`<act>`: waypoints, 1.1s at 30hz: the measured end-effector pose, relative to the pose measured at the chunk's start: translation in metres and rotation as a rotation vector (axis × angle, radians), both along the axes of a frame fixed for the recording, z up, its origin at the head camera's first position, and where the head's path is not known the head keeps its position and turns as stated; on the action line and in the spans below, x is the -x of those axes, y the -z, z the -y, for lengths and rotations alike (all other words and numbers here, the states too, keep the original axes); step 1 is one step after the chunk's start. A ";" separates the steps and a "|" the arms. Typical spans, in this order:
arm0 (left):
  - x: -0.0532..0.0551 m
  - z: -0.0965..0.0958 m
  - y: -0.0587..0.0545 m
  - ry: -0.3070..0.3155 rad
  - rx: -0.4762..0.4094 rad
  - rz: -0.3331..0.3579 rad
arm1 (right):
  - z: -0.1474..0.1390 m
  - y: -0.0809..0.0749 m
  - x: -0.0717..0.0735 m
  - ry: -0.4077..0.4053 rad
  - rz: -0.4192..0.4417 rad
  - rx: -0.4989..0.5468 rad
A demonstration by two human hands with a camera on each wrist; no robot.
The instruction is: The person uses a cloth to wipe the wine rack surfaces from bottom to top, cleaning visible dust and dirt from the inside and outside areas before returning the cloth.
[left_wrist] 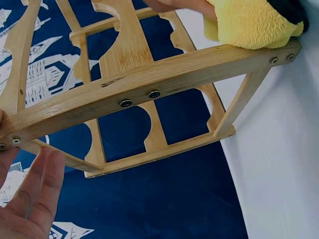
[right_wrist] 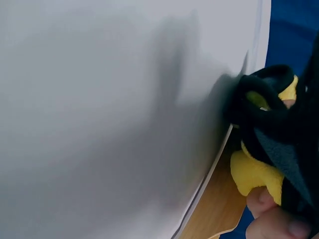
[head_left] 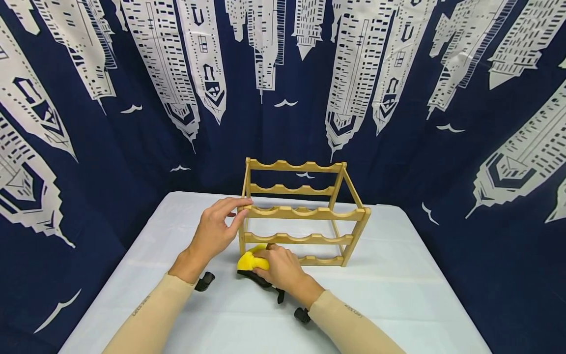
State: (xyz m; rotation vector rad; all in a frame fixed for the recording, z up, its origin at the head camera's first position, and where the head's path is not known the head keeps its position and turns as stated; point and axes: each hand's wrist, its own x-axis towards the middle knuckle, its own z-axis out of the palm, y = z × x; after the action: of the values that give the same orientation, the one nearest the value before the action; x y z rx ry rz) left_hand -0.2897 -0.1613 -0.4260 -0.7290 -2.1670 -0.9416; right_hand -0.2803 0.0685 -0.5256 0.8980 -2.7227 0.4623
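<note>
A light wooden wine rack (head_left: 305, 214) with scalloped rails stands upright on the white table. My left hand (head_left: 212, 233) holds its front left top corner, thumb and forefinger at the rail end. In the left wrist view, other fingers (left_wrist: 47, 184) of that hand stretch out below the corner. Low at the rack's front left, my right hand (head_left: 285, 268) grips a plush yellow cloth (head_left: 246, 261) with black fabric and a strap or loop. The left wrist view has the cloth against the lower end of the side post (left_wrist: 214, 64). Part of the cloth is hidden under the right hand.
The white-covered table (head_left: 398, 295) extends around the rack. Behind it hangs a dark blue curtain (head_left: 283, 132) printed with white buildings and birds. Small black devices sit at both wrists, the left one (head_left: 205, 281) just above the table.
</note>
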 end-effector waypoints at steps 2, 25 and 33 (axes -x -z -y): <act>0.000 -0.001 0.000 -0.004 0.002 0.001 | 0.000 0.000 -0.002 0.015 0.005 0.008; -0.001 0.003 0.000 0.002 -0.017 -0.006 | -0.056 0.006 -0.012 0.212 0.003 0.162; -0.001 0.000 0.000 0.016 -0.032 0.004 | -0.072 0.008 -0.013 0.277 0.055 0.142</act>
State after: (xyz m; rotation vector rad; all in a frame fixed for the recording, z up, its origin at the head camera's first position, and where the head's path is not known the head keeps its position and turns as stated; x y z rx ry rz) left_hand -0.2891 -0.1613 -0.4255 -0.7311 -2.1474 -0.9850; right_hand -0.2669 0.1403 -0.5334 0.4696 -2.7632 0.6205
